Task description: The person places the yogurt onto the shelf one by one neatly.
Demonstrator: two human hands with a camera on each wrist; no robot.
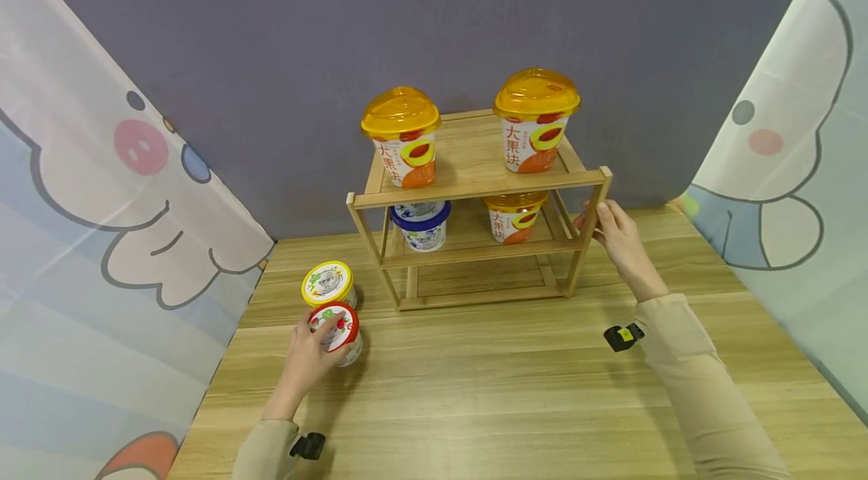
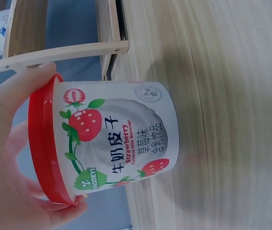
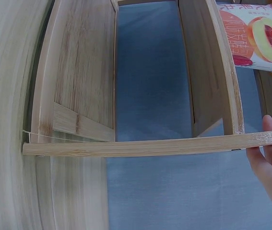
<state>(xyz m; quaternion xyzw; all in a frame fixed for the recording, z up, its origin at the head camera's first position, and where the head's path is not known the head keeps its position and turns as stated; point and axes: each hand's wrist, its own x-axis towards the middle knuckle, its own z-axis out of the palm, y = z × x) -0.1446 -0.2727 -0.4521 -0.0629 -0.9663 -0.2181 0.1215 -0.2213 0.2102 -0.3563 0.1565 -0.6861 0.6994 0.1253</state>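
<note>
My left hand [image 1: 310,359] grips a white strawberry milk drink cup [image 2: 116,139] by its red lid, thumb on one side and fingers on the other. The cup is close over the table, overlapping a yellow-lidded cup [image 1: 328,282] behind it in the head view. At the right end of the wooden shelf [image 1: 475,187], my right hand [image 1: 625,248] holds the front upright [image 3: 164,147], with its fingers reaching round to the inner side. In the right wrist view that hand is partly cut off by the frame edge.
On the shelf's top tier stand two orange-lidded peach cups [image 1: 407,137], [image 1: 536,122] set apart. The middle tier holds stacked blue-lidded cups [image 1: 425,233] at left and another peach cup [image 1: 512,220] at right. A grey wall [image 1: 271,50] rises behind; printed curtains [image 1: 74,186] flank the table.
</note>
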